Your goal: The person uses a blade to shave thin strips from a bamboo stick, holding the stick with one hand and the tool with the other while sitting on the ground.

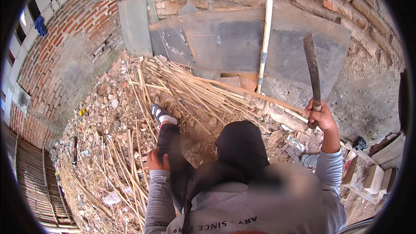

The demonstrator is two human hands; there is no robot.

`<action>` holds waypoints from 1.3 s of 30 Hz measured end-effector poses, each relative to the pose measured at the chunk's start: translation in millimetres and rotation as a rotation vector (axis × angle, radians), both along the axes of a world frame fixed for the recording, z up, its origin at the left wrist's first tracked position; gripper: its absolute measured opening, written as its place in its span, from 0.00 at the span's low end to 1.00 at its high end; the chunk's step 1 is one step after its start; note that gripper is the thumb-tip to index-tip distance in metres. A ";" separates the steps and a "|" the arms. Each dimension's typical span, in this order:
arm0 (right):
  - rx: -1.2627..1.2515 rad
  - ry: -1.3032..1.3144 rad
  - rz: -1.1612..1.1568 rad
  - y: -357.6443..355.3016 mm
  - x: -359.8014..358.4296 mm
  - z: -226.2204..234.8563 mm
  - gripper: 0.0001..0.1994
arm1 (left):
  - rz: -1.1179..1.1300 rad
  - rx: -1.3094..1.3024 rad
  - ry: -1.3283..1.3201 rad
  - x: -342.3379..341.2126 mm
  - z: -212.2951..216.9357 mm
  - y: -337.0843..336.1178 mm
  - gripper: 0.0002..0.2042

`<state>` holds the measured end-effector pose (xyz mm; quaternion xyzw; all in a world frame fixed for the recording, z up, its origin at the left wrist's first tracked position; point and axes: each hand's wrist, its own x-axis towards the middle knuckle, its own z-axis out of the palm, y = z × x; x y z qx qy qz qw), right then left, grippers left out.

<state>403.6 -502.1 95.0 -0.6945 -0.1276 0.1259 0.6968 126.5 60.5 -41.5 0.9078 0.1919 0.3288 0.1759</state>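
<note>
- Pale strips (203,89), upper centre: probably light, springy, splintery; best taken mid-length.
- Machete (313,69), upper right, blade up: likely stiff, blade-heavy; hold by the handle (317,108).
- Right hand (321,118), right of centre: wrapped round that handle.
- Left hand (157,160), left of centre: beside the trouser leg (171,141) (whether gripping, I cannot tell).

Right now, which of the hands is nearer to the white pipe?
Right. The right hand, holding the machete, is right of the white pipe; the left hand is farther away to its left, at the left leg.
</note>
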 end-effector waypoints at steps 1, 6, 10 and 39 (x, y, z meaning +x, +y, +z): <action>0.020 -0.014 -0.004 -10.2 -13.1 8.9 0.09 | -0.064 0.101 -0.036 15.0 16.1 -8.7 0.23; 0.064 -0.063 0.007 -46.2 -70.7 32.3 0.11 | -0.177 0.361 -0.121 67.0 124.2 -84.1 0.36; 0.167 -0.048 0.101 -61.6 -102.7 36.4 0.13 | -0.152 0.548 -0.190 71.1 171.0 -115.4 0.42; -0.213 -0.308 -0.006 134.0 -2.6 62.6 0.10 | -0.047 -0.763 -0.014 -32.9 111.5 -21.3 0.14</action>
